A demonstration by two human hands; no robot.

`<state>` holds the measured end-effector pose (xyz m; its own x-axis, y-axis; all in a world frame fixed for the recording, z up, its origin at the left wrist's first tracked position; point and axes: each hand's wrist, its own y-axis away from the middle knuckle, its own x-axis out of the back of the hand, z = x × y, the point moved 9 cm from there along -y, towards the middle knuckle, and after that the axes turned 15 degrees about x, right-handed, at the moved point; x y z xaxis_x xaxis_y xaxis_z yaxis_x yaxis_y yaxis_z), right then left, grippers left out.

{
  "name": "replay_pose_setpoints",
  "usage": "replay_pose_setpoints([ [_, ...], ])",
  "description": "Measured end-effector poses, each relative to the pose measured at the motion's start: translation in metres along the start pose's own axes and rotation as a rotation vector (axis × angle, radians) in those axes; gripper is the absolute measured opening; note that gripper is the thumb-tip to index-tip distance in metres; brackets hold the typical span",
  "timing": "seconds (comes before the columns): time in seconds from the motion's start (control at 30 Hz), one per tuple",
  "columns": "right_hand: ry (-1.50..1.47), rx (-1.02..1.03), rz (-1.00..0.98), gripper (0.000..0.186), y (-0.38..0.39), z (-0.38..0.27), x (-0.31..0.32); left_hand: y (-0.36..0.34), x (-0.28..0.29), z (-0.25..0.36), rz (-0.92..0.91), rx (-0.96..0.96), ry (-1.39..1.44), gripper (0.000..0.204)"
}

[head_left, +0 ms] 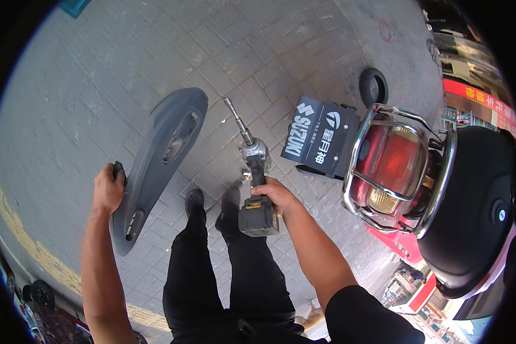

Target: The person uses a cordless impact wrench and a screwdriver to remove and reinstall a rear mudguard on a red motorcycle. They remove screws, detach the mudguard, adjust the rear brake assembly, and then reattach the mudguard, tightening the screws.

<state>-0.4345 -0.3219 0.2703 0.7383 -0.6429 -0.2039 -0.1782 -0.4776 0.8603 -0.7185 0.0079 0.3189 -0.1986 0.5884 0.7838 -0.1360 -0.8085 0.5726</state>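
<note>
My left hand point(109, 188) is closed at the left edge of a long, curved grey plastic panel point(156, 140), which hangs tilted above the paving. A small black piece point(118, 168) shows at the fingertips; whether it belongs to the panel I cannot tell. Two recessed slots are visible in the panel. In my right hand point(278, 196) is a cordless impact wrench point(257, 163), gripped by its handle just above the battery. A long metal socket extension point(239, 120) juts from its nose, pointing away from me.
On the right stands a scooter with a black seat point(470, 200), a chrome rear rail point(350, 172) and a red tail light point(397, 156). Its dark mudflap point(321, 136) reaches toward the wrench. A loose tyre point(373, 88) lies beyond on the grey paving point(235, 63). Other vehicles point(43, 295) are at lower left.
</note>
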Motion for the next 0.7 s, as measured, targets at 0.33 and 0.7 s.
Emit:
replay_pose_setpoints([
  [0.33, -0.196, -0.001, 0.134, 0.020, -0.099, -0.111, -0.023, -0.117, 0.054, 0.077, -0.038, -0.022, 0.042, 0.023],
  [0.7, -0.503, -0.040, 0.351, 0.014, -0.142, -0.187, -0.019, -0.266, 0.096, 0.207, -0.130, -0.171, -0.056, 0.020],
])
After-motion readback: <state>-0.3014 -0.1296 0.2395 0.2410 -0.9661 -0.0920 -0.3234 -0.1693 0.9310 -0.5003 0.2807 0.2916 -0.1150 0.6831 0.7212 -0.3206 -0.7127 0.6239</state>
